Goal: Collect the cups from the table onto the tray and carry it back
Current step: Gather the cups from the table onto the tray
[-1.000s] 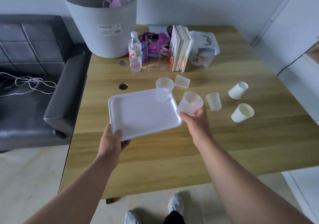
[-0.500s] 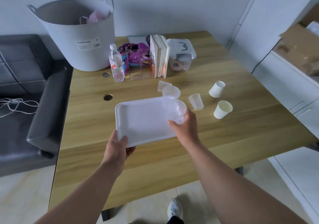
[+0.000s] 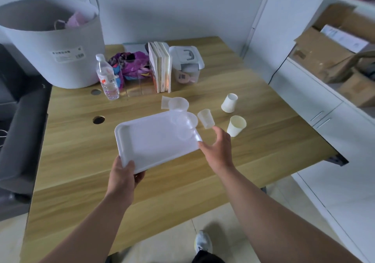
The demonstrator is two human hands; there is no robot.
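My left hand point(image 3: 123, 173) grips the near left corner of a white tray point(image 3: 148, 141), held over the wooden table point(image 3: 81, 141). Two clear plastic cups point(image 3: 183, 123) stand at the tray's far right corner. My right hand point(image 3: 218, 145) hovers open just off the tray's right edge, holding nothing. A small clear cup point(image 3: 206, 118) stands just beyond its fingers. Two white paper cups sit further right, one near point(image 3: 235, 125) and one far point(image 3: 229, 103). Another clear cup point(image 3: 165, 102) lies behind the tray.
At the table's back stand a large grey tub point(image 3: 52, 45), a water bottle point(image 3: 107, 80), purple cloth in a clear box point(image 3: 132, 72), upright books point(image 3: 161, 68) and a lidded container point(image 3: 186, 64). A dark sofa point(image 3: 18, 131) is left, white cabinets point(image 3: 324, 104) right.
My right hand carried a clear cup onto the tray, set it beside the first one and let go. It now sits open to the right of the tray.
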